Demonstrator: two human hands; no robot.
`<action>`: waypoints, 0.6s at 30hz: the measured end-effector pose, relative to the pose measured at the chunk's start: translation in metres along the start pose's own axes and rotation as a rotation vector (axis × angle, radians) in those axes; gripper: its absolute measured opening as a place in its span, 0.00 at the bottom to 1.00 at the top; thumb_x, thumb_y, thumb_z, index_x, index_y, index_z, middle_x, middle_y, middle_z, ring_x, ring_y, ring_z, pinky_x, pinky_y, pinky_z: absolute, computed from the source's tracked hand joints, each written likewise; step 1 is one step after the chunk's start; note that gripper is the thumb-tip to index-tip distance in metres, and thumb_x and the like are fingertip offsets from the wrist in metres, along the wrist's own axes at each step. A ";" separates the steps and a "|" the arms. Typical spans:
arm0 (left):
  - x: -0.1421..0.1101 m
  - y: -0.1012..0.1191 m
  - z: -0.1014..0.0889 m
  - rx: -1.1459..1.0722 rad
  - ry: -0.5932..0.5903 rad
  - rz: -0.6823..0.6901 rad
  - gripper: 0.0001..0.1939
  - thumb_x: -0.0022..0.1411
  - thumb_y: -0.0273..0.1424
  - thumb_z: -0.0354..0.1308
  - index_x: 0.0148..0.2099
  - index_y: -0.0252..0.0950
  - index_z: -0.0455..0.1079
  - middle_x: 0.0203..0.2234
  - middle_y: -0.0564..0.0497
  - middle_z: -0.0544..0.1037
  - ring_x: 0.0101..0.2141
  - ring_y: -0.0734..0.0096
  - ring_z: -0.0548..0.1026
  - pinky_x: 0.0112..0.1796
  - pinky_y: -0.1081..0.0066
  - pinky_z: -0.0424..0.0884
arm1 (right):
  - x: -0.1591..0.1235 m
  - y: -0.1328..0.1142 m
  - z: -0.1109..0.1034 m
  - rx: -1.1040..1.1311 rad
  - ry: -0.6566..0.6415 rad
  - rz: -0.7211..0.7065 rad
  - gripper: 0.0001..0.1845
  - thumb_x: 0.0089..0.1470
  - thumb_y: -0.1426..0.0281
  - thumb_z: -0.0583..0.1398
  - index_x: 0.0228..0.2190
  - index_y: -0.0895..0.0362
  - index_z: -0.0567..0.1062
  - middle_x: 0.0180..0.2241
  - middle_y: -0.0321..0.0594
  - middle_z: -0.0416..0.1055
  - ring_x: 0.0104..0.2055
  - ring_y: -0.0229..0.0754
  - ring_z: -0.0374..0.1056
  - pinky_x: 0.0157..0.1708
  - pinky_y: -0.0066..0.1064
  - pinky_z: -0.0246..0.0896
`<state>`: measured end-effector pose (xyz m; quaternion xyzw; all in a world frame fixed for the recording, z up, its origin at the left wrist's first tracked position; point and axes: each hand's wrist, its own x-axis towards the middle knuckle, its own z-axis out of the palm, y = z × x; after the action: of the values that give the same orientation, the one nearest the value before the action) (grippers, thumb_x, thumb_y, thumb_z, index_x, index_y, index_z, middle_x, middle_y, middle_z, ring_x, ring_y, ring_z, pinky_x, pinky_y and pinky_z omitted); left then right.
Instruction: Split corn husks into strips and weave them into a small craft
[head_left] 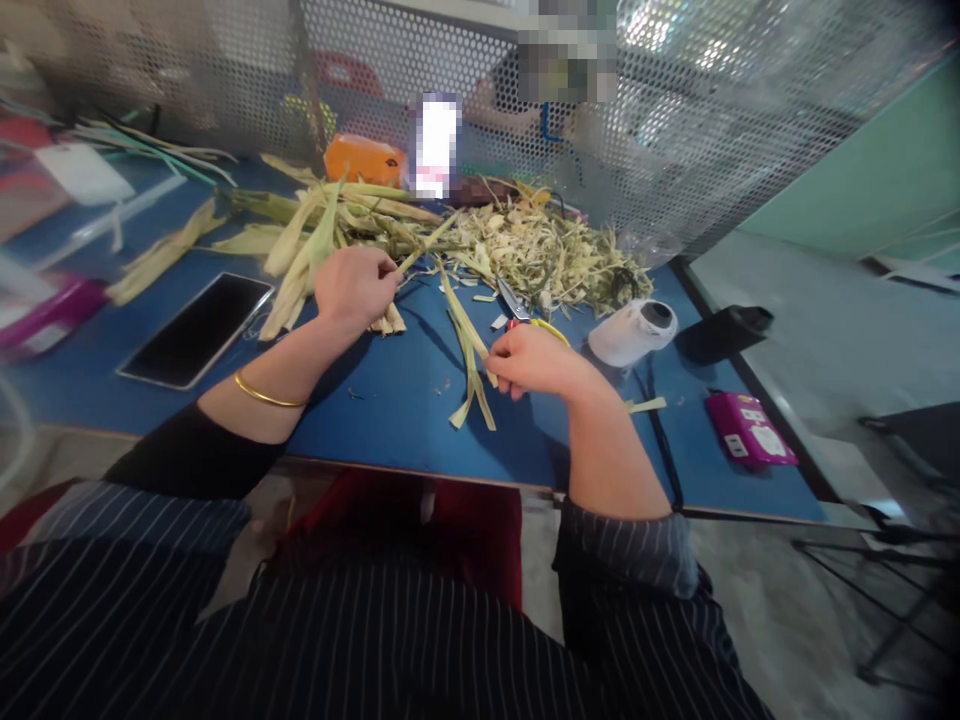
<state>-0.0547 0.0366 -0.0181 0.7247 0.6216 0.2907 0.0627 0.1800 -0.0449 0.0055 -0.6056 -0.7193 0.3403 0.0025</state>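
Observation:
My left hand [356, 285] pinches a narrow pale strip of corn husk [426, 250] that points up and away over the pile. Between the thumb and fingers of my right hand [529, 360] are the split husk strips [469, 345], their loose ends lying toward the table's front. Scissors [514, 300] with red and yellow on the handles lie just beyond my right hand, their grips partly hidden by it. Whole dried corn husks [304, 240] are heaped to the left of and behind my left hand. Shredded husk scraps [547, 250] form a pile at the back right.
A dark phone [196, 330] lies on the blue table [390, 410]. White thread cone [634, 332], black cone [724, 333] and purple packet [750, 430] stand to the right. An orange packet [364, 160] and a lit phone screen [436, 145] are by the perforated metal screen [442, 55].

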 end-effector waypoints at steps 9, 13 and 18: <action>-0.011 0.015 0.010 -0.811 -0.261 -0.144 0.10 0.51 0.35 0.64 0.30 0.33 0.76 0.26 0.47 0.80 0.20 0.78 0.67 0.21 0.74 0.59 | -0.012 -0.001 -0.002 -0.074 -0.179 -0.096 0.18 0.51 0.63 0.58 0.14 0.58 0.70 0.17 0.37 0.73 0.15 0.33 0.65 0.20 0.26 0.59; -0.025 0.032 0.009 -1.081 -0.501 -0.238 0.12 0.49 0.35 0.66 0.34 0.32 0.75 0.30 0.46 0.80 0.20 0.80 0.68 0.19 0.78 0.55 | -0.003 0.000 0.002 0.195 0.206 -0.199 0.21 0.53 0.55 0.58 0.19 0.58 0.71 0.15 0.33 0.67 0.15 0.31 0.60 0.19 0.26 0.55; -0.040 0.044 0.013 -1.160 -0.657 -0.264 0.13 0.48 0.37 0.68 0.29 0.32 0.73 0.25 0.51 0.76 0.22 0.80 0.69 0.19 0.79 0.56 | 0.023 -0.003 0.018 0.781 0.472 -0.344 0.12 0.48 0.60 0.63 0.30 0.57 0.75 0.24 0.33 0.70 0.25 0.32 0.65 0.25 0.25 0.59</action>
<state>-0.0123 -0.0070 -0.0221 0.5425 0.3971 0.3318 0.6618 0.1638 -0.0332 -0.0162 -0.4924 -0.6074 0.4326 0.4489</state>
